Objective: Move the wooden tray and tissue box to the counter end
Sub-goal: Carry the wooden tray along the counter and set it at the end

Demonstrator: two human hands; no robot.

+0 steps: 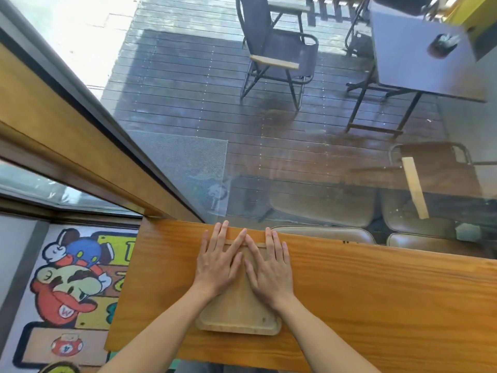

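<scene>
A person's left hand (219, 265) and right hand (270, 267), fingers spread, press flat on the wooden tray (239, 314) near the counter's (376, 292) left end. Likely light and rigid, it should slide or lift by its side rims. No tissue box is visible.

Left hand (219, 261): I have it flat, palm down, fingers straight and slightly spread, tips toward the counter's far edge. Right hand (270, 267): same pose, flat, palm down, fingers extended. The two lie side by side, index fingers angled inward and touching near the tips. Both forearms bare, running in from the near edge and converging toward the wrists. Neither hand grasps anything.
</scene>
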